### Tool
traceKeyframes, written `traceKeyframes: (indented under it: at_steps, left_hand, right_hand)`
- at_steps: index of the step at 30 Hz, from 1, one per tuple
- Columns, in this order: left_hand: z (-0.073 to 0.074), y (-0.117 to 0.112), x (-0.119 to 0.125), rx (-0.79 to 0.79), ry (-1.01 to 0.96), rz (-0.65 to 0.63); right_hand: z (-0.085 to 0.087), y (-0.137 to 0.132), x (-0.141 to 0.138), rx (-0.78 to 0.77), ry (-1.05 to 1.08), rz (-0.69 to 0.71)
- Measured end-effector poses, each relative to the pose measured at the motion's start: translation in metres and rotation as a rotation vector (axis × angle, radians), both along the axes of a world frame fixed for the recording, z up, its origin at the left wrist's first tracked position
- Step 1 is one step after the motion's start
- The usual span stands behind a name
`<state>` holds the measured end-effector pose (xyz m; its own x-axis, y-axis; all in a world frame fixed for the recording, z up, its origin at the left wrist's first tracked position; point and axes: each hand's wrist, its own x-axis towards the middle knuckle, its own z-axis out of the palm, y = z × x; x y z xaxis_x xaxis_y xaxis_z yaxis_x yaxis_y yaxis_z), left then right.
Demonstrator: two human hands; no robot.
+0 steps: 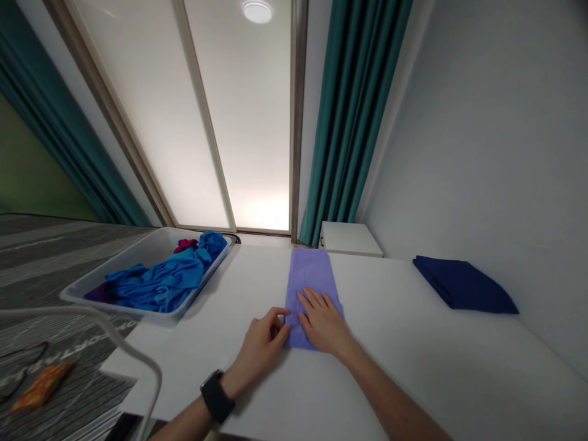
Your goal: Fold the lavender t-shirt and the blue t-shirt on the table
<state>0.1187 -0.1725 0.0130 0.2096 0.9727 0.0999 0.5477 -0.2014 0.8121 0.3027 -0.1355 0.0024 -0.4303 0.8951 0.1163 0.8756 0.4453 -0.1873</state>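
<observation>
A light purple folded cloth lies as a long, narrow strip on the white table, its length running away from me. My right hand rests flat on its near half, palm down with fingers stretched out. At the cloth's left edge is my left hand, its fingers curled and the tips of thumb and index finger at the fabric. A dark smartwatch is on my left wrist.
A clear plastic bin with blue clothes and a red piece stands at the left. A folded navy cloth lies near the right wall. A white cabinet is behind the table. A grey cable curves at lower left.
</observation>
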Motion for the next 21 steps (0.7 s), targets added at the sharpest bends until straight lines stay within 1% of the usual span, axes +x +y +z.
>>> traceKeyframes:
  at_steps: [4,6,10,13,18,21]
  left_hand:
    - [-0.003,0.000,0.000,-0.004,-0.041,-0.016]
    - [-0.003,0.001,0.002,0.000,-0.007,-0.011]
    - [0.004,0.001,0.005,0.015,0.211,0.011]
    - [0.009,-0.001,0.007,0.031,0.366,-0.013]
    - [0.009,-0.005,0.006,0.133,0.520,-0.058]
    - [0.008,-0.005,0.004,0.272,0.527,-0.072]
  right_hand:
    - [-0.001,0.000,0.000,-0.009,0.010,0.002]
    - [-0.001,0.000,0.000,-0.009,0.015,-0.002]
    - [-0.002,0.000,-0.001,-0.009,0.013,-0.001]
    - [-0.002,-0.002,-0.001,-0.005,0.001,-0.008]
    - [-0.001,-0.004,-0.002,0.021,-0.005,-0.019]
    - [-0.003,-0.004,-0.003,0.034,-0.007,-0.020]
